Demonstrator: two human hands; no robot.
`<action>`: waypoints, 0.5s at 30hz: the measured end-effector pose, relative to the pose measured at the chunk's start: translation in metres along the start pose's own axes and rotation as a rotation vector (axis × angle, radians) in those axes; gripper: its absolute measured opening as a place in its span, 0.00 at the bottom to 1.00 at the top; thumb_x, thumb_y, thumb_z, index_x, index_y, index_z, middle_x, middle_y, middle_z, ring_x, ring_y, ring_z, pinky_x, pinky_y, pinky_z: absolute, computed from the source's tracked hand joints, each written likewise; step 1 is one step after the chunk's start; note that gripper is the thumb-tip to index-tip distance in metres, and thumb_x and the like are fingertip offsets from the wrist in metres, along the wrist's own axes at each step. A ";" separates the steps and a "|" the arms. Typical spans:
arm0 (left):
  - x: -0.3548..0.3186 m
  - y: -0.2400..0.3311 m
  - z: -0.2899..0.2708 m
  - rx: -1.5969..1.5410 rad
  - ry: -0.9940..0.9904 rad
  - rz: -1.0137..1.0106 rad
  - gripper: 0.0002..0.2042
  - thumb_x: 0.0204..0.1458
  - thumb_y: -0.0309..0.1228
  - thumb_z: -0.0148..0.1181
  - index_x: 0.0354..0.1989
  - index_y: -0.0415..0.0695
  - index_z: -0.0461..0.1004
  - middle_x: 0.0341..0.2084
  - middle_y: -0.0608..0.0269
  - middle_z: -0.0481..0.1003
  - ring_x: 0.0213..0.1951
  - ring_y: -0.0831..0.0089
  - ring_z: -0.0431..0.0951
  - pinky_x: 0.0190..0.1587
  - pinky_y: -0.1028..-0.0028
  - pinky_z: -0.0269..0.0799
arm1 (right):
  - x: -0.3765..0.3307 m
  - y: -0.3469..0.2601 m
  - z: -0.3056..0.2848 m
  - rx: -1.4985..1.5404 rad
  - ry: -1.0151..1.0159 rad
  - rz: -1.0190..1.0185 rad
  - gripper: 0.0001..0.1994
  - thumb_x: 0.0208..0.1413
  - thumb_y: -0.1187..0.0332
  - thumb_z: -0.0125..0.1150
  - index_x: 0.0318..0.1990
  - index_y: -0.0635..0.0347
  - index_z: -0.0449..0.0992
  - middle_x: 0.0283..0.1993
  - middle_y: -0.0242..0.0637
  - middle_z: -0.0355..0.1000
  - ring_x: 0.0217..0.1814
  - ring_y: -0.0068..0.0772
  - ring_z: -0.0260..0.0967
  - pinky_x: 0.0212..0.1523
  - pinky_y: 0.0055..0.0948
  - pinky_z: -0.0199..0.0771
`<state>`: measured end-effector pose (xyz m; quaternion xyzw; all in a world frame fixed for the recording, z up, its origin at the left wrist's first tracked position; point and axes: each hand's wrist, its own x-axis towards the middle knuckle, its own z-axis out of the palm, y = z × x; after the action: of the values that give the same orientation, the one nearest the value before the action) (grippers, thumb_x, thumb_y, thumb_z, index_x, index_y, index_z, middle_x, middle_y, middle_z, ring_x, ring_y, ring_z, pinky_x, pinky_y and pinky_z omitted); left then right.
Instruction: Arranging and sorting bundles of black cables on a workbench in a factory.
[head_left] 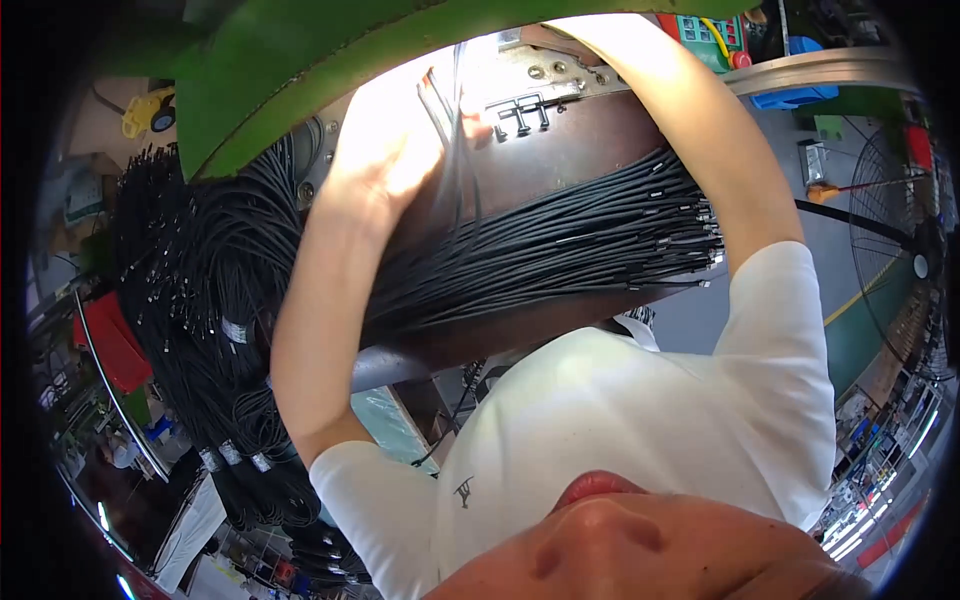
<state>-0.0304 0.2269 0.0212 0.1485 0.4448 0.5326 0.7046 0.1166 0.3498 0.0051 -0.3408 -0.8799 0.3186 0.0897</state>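
My left hand is under a bright light at the front of the machine, its fingers closed around a few thin dark cables. The glare washes out the fingertips, and the cables blur downward over the table. My right forearm reaches up to the green machine frame, which hides the right hand. Close to my left hand, a small black branched plastic piece lies by the metal plate. Below it, a wide bundle of black cables with metal-tipped connectors lies across the brown table.
More black cables hang in a thick mass on the left, some wrapped with pale bands. A control box with a red button stands at the upper right. A fan stands at the far right, and a red bin at the left.
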 end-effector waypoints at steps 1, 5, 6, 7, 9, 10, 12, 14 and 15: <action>0.013 0.007 -0.015 0.071 -0.013 0.036 0.10 0.60 0.32 0.46 0.36 0.37 0.66 0.19 0.67 0.63 0.19 0.81 0.61 0.24 0.79 0.64 | -0.001 0.000 -0.002 0.001 0.003 -0.009 0.12 0.53 0.72 0.55 0.45 0.62 0.75 0.43 0.42 0.74 0.45 0.42 0.70 0.47 0.32 0.70; 0.024 0.005 -0.035 0.098 -0.127 0.002 0.11 0.62 0.31 0.42 0.38 0.34 0.64 0.18 0.72 0.56 0.19 0.84 0.55 0.21 0.84 0.57 | -0.003 0.017 0.001 0.000 0.001 -0.013 0.12 0.53 0.72 0.55 0.45 0.62 0.75 0.43 0.42 0.74 0.45 0.42 0.70 0.47 0.32 0.70; 0.024 0.002 -0.038 -0.118 -0.252 -0.041 0.12 0.62 0.32 0.41 0.40 0.33 0.64 0.18 0.73 0.55 0.19 0.84 0.54 0.20 0.83 0.56 | -0.001 0.013 0.005 -0.004 0.004 -0.012 0.12 0.53 0.72 0.55 0.45 0.62 0.75 0.43 0.42 0.74 0.45 0.42 0.70 0.47 0.32 0.70; 0.023 0.001 -0.041 -0.120 -0.255 -0.044 0.12 0.62 0.32 0.41 0.40 0.33 0.64 0.18 0.73 0.55 0.19 0.84 0.54 0.20 0.83 0.56 | 0.000 0.010 0.007 -0.009 0.008 -0.011 0.12 0.53 0.72 0.55 0.45 0.62 0.75 0.43 0.42 0.74 0.45 0.42 0.70 0.47 0.32 0.70; 0.022 0.005 -0.048 0.390 -0.047 0.122 0.15 0.61 0.36 0.46 0.34 0.34 0.69 0.19 0.68 0.66 0.18 0.84 0.63 0.20 0.83 0.61 | 0.001 0.010 0.008 -0.023 0.018 -0.016 0.12 0.53 0.72 0.55 0.45 0.62 0.75 0.43 0.42 0.74 0.45 0.42 0.70 0.47 0.32 0.70; 0.021 0.007 -0.053 0.643 0.059 0.207 0.17 0.60 0.38 0.48 0.31 0.34 0.71 0.19 0.66 0.72 0.17 0.84 0.67 0.19 0.83 0.64 | 0.001 0.011 0.006 -0.031 0.025 -0.017 0.12 0.53 0.72 0.55 0.45 0.62 0.75 0.43 0.42 0.74 0.45 0.42 0.70 0.47 0.32 0.70; 0.007 0.022 -0.047 1.808 0.427 0.821 0.12 0.57 0.37 0.51 0.40 0.46 0.78 0.27 0.61 0.79 0.23 0.71 0.77 0.28 0.74 0.74 | -0.019 0.011 0.008 -0.045 0.030 -0.009 0.12 0.53 0.72 0.54 0.45 0.62 0.75 0.43 0.42 0.74 0.45 0.42 0.70 0.47 0.32 0.70; 0.030 0.017 -0.060 2.346 0.234 1.246 0.10 0.52 0.32 0.55 0.41 0.49 0.78 0.32 0.62 0.78 0.30 0.68 0.78 0.34 0.72 0.74 | -0.017 -0.024 0.023 -0.050 0.024 -0.030 0.12 0.53 0.72 0.54 0.45 0.62 0.75 0.43 0.42 0.74 0.45 0.42 0.70 0.47 0.32 0.70; 0.038 0.016 -0.067 2.346 0.237 1.238 0.10 0.52 0.32 0.55 0.41 0.49 0.78 0.32 0.62 0.78 0.30 0.68 0.78 0.34 0.72 0.74 | -0.015 -0.023 0.023 -0.051 0.022 -0.036 0.12 0.53 0.72 0.54 0.45 0.62 0.75 0.43 0.42 0.74 0.45 0.42 0.70 0.47 0.32 0.70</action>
<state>-0.0913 0.2487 -0.0236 0.7930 0.5550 0.0765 -0.2394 0.1067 0.3150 0.0024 -0.3308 -0.8927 0.2905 0.0965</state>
